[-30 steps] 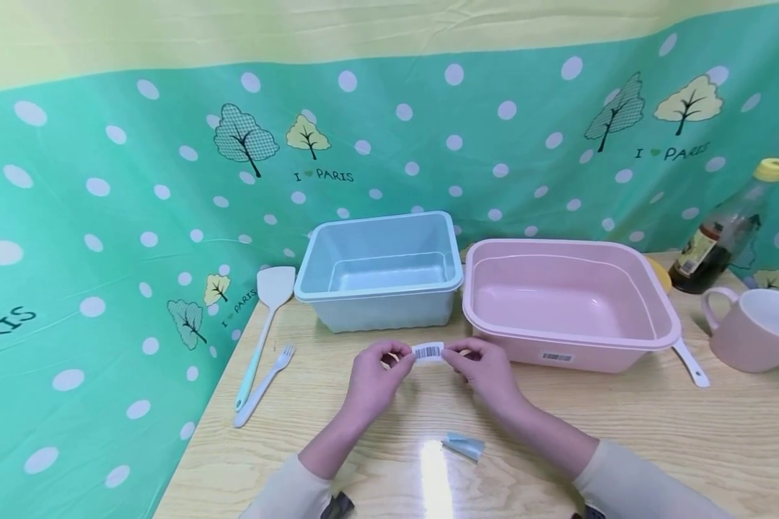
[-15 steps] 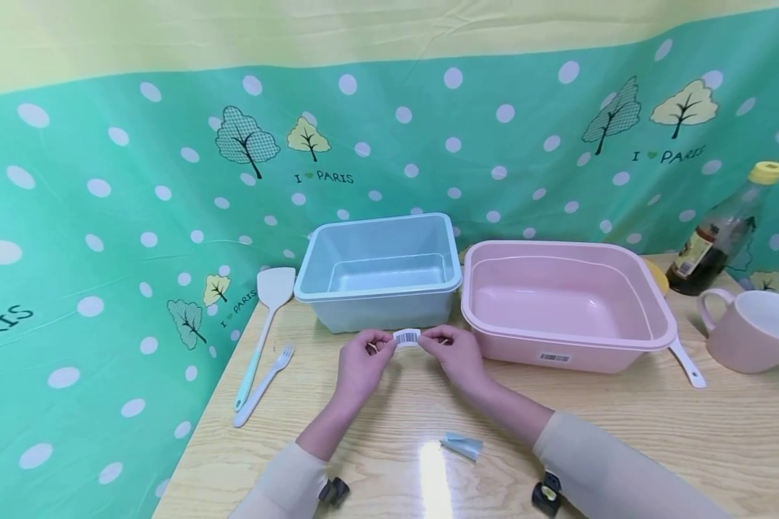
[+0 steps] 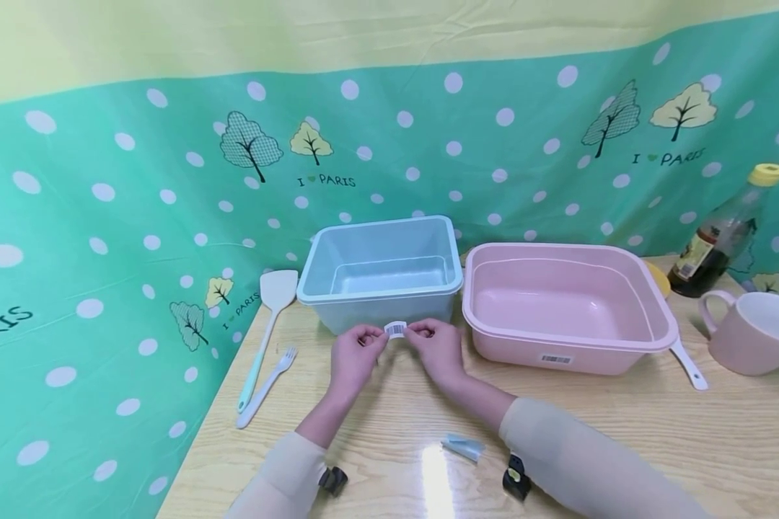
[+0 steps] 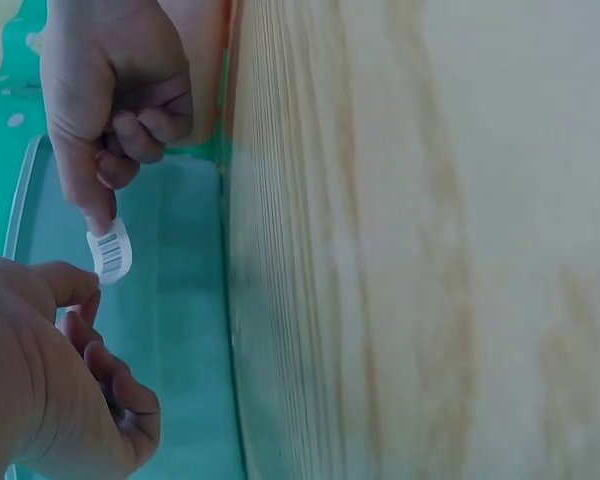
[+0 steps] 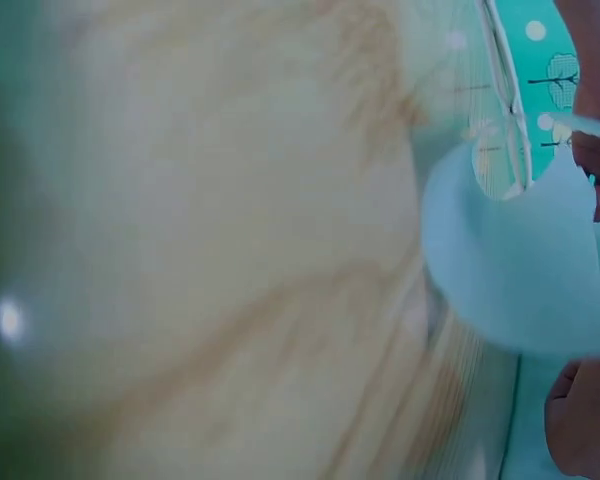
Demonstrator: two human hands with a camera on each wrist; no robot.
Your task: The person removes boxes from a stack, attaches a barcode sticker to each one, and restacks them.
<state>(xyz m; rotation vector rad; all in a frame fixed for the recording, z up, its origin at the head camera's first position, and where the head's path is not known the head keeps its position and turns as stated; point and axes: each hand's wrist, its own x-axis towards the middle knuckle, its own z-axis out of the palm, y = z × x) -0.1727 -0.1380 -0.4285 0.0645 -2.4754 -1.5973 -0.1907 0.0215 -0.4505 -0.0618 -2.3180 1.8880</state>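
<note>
A small white barcode sticker (image 3: 396, 329) is stretched between my two hands in front of the light blue basin (image 3: 389, 306). My left hand (image 3: 353, 358) pinches its left end between thumb and finger. The other end is pinched by my right hand (image 3: 438, 353). In the left wrist view the sticker (image 4: 110, 252) curves slightly, with its bars visible; whether it touches the basin wall cannot be told. Both hands are cut off at the right edge of the right wrist view, where a blurred pale blue shape (image 5: 510, 250) covers part of the scene.
Right of the blue basin stands a pink basin (image 3: 565, 349) with a barcode label. Farther right are a pink mug (image 3: 756, 339) and a sauce bottle (image 3: 710, 249). A spatula (image 3: 260, 353) and fork (image 3: 269, 389) lie left. A crumpled blue strip (image 3: 464, 447) lies in front.
Both hands have carried the sticker left and away from me, from between the basins to the front of the blue basin. Their pinch has stayed the same.
</note>
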